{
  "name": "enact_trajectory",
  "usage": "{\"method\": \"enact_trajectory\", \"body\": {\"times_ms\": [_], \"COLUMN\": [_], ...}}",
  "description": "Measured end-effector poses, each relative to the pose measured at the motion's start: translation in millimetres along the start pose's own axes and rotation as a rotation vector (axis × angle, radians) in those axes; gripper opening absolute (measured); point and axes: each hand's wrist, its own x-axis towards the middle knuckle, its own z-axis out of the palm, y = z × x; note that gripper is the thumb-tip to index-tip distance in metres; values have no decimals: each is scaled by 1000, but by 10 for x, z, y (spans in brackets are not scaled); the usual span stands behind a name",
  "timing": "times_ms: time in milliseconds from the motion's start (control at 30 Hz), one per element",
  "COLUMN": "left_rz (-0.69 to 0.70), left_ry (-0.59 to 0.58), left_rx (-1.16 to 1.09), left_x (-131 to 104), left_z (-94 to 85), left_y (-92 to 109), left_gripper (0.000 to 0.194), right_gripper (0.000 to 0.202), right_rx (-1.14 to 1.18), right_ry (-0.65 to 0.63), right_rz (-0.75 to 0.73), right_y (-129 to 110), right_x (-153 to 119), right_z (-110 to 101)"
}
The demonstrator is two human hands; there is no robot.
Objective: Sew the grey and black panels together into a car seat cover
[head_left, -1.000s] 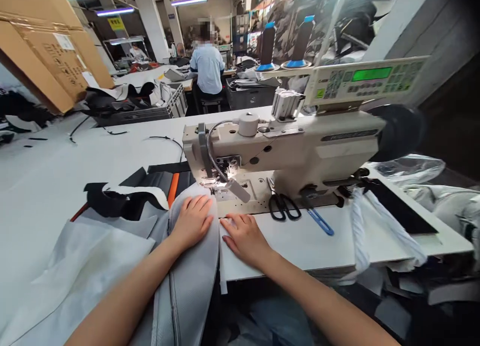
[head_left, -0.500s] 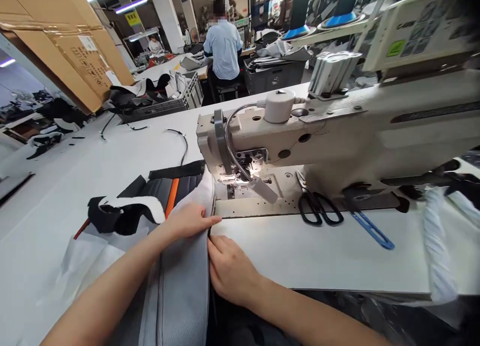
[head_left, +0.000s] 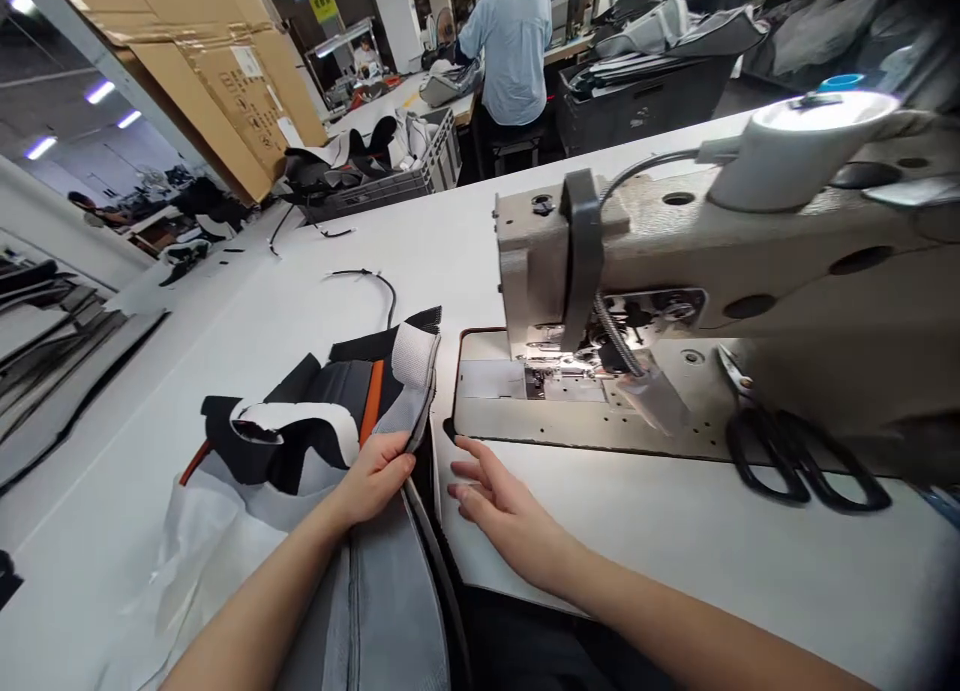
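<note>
A sewn piece of grey fabric (head_left: 390, 581), with black, white and orange parts, lies over the table's front edge to the left of the sewing machine (head_left: 637, 271). My left hand (head_left: 382, 476) is closed on its seamed right edge, thumb on top, and the edge is a little raised and folded. My right hand (head_left: 510, 516) is apart from the fabric, fingers spread, holding nothing, just over the white tabletop in front of the machine's bed plate (head_left: 517, 421). The needle area is lit, and no fabric lies under it.
Black-handled scissors (head_left: 795, 451) rest against the machine bed on the right. A black cord (head_left: 375, 276) lies behind the fabric. Farther back stand a grey crate (head_left: 442, 161) of cut pieces, a cardboard box (head_left: 232, 101), a dark bin (head_left: 645, 106) and a person in a light blue shirt (head_left: 517, 51).
My right hand has let go of the fabric edge and opened, moving right. My left hand has closed on the edge, and the fabric now sits farther from the machine. The view has shifted.
</note>
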Motion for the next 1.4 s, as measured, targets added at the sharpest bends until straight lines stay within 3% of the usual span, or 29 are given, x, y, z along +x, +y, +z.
{"method": "enact_trajectory", "body": {"times_ms": [133, 233, 300, 400, 467, 533, 667, 800, 833, 900, 933, 1033, 1100, 1167, 1267, 1400], "left_rz": [61, 53, 6, -125, -153, -118, -40, -109, -136, -132, -95, 133, 332, 478, 516, 413], "left_ry": [-14, -43, -67, -152, -195, -220, -295, -207, -193, -215, -253, -312, -213, -24, 183, 225], "left_rx": [-64, -78, -57, 31, 174, 317, 454, 621, 648, 662, 646, 625, 725, 864, 1014, 1075], "left_x": [-19, -11, 7, 74, 138, 193, 216, 198, 208, 249, 280, 402, 491, 566, 630, 661], "left_z": [-32, -53, -43, 47, 150, 251, 336, 312, 318, 361, 393, 479, 505, 508, 519, 572], "left_y": [-54, -81, -63, 71, 217, 359, 469, 442, 454, 509, 542, 596, 565, 497, 402, 384], "left_gripper": [18, 17, 16, 14, 15, 18, 19, 23, 24, 26, 28, 36, 34, 31, 38, 42], "right_gripper": [70, 64, 46, 27, 24, 24, 20, 20, 22, 16, 12, 29, 46, 56, 54, 41], "right_rx": [142, 89, -128, -718, -1084, -1308, -1442, -1450, -1402, -1295, -1306, -1453, -1484, -1491, -1587, -1683], "right_ry": [-62, -5, 20, 61, 107, 140, 192, 347, 278, 35, -15, 30, 38, -14, 7, 209], "right_rz": [108, 166, 144, 87, 197, 293, 340, 506, 495, 224, 81, -320, -516, -628, -719, -801], "right_y": [-46, -93, -167, -338, -453, -534, -586, -508, -463, -355, -303, -183, -121, -40, 123, 248], "right_x": [174, 238, 234, 141, 33, -97, -471, -988, -1081, -1156, -1136, -935, -791, -700, -641, -563], "right_z": [224, 204, 28, -356, -569, -725, -1084, -1361, -1337, -1178, -1071, -787, -675, -592, -432, -194]}}
